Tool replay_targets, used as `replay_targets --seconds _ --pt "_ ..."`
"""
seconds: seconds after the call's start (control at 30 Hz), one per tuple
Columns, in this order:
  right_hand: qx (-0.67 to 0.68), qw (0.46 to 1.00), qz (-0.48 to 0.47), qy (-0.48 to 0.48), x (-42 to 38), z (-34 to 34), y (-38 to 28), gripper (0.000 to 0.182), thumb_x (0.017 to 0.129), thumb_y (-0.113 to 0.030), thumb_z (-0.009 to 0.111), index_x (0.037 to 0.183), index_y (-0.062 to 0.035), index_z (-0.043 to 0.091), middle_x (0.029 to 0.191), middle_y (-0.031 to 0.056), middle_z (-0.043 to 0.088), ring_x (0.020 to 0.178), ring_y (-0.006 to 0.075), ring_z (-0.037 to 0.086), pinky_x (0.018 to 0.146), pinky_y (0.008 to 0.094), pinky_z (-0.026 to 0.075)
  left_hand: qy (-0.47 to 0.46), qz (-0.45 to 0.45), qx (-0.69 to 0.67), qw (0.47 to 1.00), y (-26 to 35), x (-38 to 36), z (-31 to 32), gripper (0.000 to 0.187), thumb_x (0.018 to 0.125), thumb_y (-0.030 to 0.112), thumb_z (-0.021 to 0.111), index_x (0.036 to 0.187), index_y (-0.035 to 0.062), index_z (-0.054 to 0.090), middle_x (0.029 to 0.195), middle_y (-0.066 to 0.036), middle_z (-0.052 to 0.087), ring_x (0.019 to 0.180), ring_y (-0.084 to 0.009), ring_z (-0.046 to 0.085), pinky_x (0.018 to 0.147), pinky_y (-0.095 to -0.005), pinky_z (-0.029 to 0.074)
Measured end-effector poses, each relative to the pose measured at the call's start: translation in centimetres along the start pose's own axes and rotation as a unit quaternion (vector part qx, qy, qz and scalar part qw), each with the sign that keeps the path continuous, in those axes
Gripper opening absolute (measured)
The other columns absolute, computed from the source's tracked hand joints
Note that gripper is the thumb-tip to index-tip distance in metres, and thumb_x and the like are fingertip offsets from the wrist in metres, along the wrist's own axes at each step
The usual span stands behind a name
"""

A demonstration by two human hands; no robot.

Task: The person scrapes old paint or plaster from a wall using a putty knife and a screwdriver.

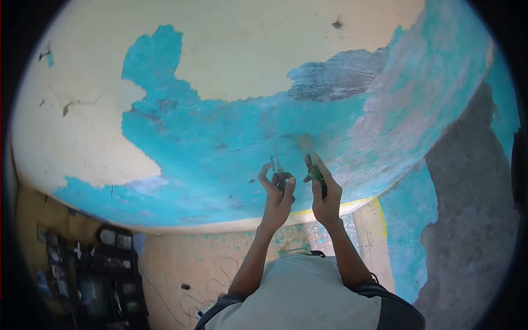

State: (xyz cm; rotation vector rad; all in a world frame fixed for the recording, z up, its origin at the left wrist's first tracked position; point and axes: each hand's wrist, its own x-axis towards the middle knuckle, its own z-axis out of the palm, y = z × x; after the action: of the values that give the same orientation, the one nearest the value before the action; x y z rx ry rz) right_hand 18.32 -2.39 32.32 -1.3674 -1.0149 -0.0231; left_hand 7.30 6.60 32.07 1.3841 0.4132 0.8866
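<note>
My right hand is closed round the green handle of a scraper, whose pale flat blade points up at the wall. To its left, my left hand holds a thin, pale pointed tool between its fingers; its exact kind is too small to tell. Both hands are in front of the wall's turquoise patch, which has ragged edges against the cream paint. The two hands are apart from each other.
Bare grey plaster shows on the right wall. A dark shelf unit with various items stands at lower left. Cables and a small dark object lie on the floor, near scattered turquoise flakes.
</note>
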Motion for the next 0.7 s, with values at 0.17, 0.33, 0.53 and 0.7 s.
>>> replay_targets --seconds 0.17,0.33,0.53,0.7 --pt "-0.009 0.996 0.03 -0.078 -1.7 -0.6 -1.2 0.059 0.096 0.0 0.051 0.154 -0.001 0.044 0.094 0.014 0.072 0.071 0.0212 0.067 0.066 0.0319 0.051 0.011 -0.027 0.053 0.998 -0.6 -1.2 0.2 0.032 0.108 0.025 0.057 0.13 0.0024 0.056 0.105 -0.005 0.046 0.072 -0.0084 0.047 0.058 -0.0242 0.043" --pt "0.01 0.997 -0.005 -0.07 -3.1 -0.1 -0.5 0.06 0.097 -0.004 0.051 0.155 0.0028 0.04 0.089 0.0128 0.067 0.062 0.0173 0.059 0.06 0.0324 0.047 0.023 -0.015 0.113 0.993 1.0 -2.8 2.1 0.03 0.107 0.026 0.058 0.118 0.0016 0.071 0.108 -0.004 0.047 0.093 -0.0117 0.05 0.074 -0.0276 0.046" --pt "0.147 0.972 0.137 -0.125 -4.8 -2.0 2.0 0.049 0.107 -0.021 0.051 0.152 -0.0016 0.047 0.092 0.0062 0.063 0.067 0.0116 0.055 0.06 0.0296 0.046 0.054 -0.047 0.002 0.997 -1.1 -4.0 2.3 0.037 0.111 0.031 0.051 0.109 0.0004 0.071 0.117 -0.004 0.049 0.102 -0.0121 0.05 0.084 -0.0269 0.045" --pt "0.132 0.923 0.275 -0.237 -4.4 -3.9 2.4 0.036 0.105 -0.014 0.06 0.139 -0.0014 0.06 0.105 0.0055 0.068 0.09 0.0129 0.064 0.078 0.0295 0.054 0.016 -0.032 -0.034 0.999 -0.8 -4.9 2.9 0.038 0.114 0.03 0.044 0.113 0.0005 0.068 0.139 -0.006 0.053 0.098 -0.0087 0.055 0.087 -0.0272 0.045"
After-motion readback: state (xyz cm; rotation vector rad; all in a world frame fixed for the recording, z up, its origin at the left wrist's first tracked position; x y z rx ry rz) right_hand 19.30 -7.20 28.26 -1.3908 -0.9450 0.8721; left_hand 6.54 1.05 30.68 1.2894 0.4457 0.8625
